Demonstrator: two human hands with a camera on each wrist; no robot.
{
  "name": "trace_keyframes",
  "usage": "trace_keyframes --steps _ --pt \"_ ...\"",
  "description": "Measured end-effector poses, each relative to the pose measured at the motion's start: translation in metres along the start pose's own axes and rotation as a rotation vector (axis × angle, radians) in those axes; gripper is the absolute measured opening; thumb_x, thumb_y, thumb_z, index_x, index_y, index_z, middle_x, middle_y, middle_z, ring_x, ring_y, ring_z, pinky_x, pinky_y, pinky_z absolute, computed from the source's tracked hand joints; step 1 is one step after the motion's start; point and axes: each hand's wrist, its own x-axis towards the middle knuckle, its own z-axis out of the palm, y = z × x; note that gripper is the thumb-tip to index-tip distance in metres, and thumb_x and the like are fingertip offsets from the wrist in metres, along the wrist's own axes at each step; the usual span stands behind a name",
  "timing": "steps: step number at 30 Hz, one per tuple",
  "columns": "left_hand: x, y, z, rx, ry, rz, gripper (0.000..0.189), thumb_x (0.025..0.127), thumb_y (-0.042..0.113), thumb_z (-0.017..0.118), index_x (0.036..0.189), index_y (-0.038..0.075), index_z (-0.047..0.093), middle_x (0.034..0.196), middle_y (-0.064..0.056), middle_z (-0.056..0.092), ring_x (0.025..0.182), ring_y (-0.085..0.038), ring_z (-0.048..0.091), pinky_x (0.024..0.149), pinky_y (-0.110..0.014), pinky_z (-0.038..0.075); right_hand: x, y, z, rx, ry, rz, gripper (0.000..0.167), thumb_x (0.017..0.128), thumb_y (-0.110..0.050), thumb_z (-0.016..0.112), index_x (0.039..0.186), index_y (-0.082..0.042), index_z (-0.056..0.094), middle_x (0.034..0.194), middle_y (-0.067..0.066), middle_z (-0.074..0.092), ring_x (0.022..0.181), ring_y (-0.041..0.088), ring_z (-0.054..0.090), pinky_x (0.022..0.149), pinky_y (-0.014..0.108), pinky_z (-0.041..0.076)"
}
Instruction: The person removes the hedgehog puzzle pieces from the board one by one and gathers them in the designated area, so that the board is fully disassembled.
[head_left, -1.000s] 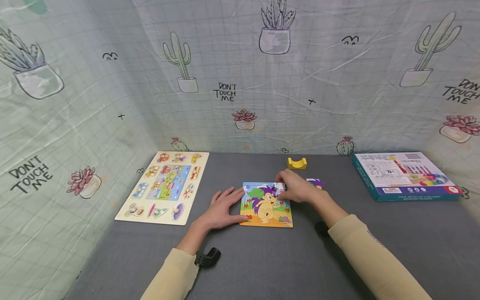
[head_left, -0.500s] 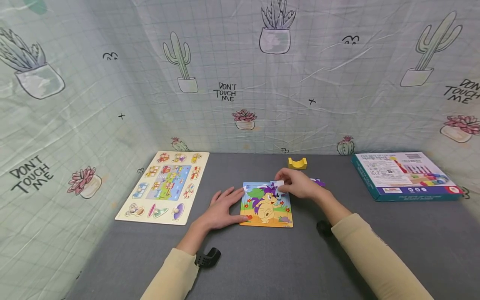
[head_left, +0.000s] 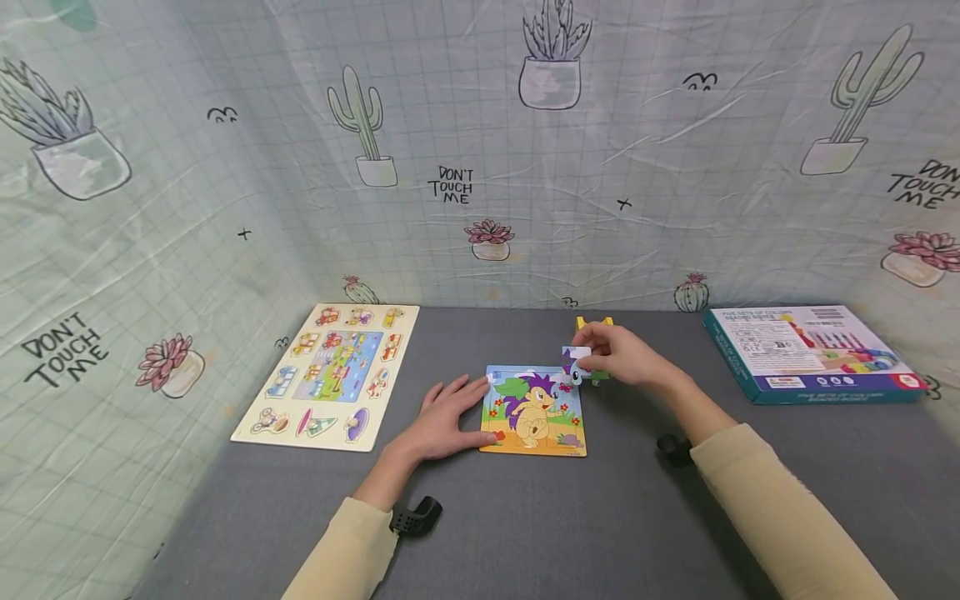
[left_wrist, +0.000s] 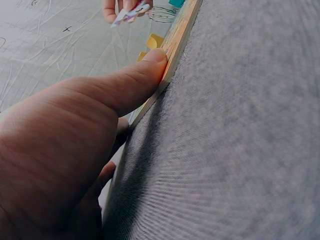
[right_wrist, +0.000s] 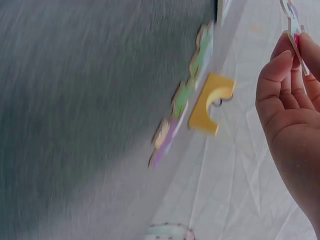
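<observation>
A jigsaw board (head_left: 528,437) with a purple-haired hedgehog picture lies flat at the middle of the table. My left hand (head_left: 442,427) rests at its left edge, fingers extended; in the left wrist view its thumb (left_wrist: 137,75) presses on the board's rim. Above the board's upper right corner, my right hand (head_left: 626,357) pinches a jigsaw piece (head_left: 573,367) between thumb and fingers, raised off the board. More loose jigsaw pieces (right_wrist: 182,100), green and purple, lie on the table below that hand in the right wrist view; the hand mostly hides them in the head view.
Behind the right hand stands a yellow block (right_wrist: 204,107) with a curved notch. A cream puzzle board (head_left: 300,417) with vehicle and toy pictures lies on the left. At the right back is a flat teal-and-white box (head_left: 813,354). A patterned cloth (head_left: 525,208) encloses the grey table.
My right hand has lifted the jigsaw piece from the board's upper right corner and moved it right and upward. The left hand has stayed in place.
</observation>
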Motion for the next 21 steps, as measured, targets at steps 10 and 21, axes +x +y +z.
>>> trace_keyframes --steps 10,21 --pt "0.0 0.0 0.001 0.003 0.0 -0.003 0.087 0.089 0.053 0.072 0.157 0.011 0.039 0.161 -0.004 0.036 0.151 -0.031 0.019 0.117 -0.06 0.004 -0.019 0.015 -0.032 -0.049 0.049 0.017 0.025 0.096 -0.008 0.07 0.116 0.003 0.061 0.098 0.011 0.061 0.083 0.025 0.055 0.072 0.036 0.051" --pt "0.0 0.0 0.001 0.005 0.001 -0.002 0.086 0.089 0.053 0.072 0.157 0.011 0.038 0.161 -0.003 0.035 0.151 -0.031 0.019 0.117 -0.06 0.004 -0.042 0.044 -0.059 -0.053 0.061 0.079 0.026 0.098 -0.009 0.067 0.12 0.004 0.06 0.097 0.01 0.063 0.084 0.023 0.055 0.071 0.032 0.049"
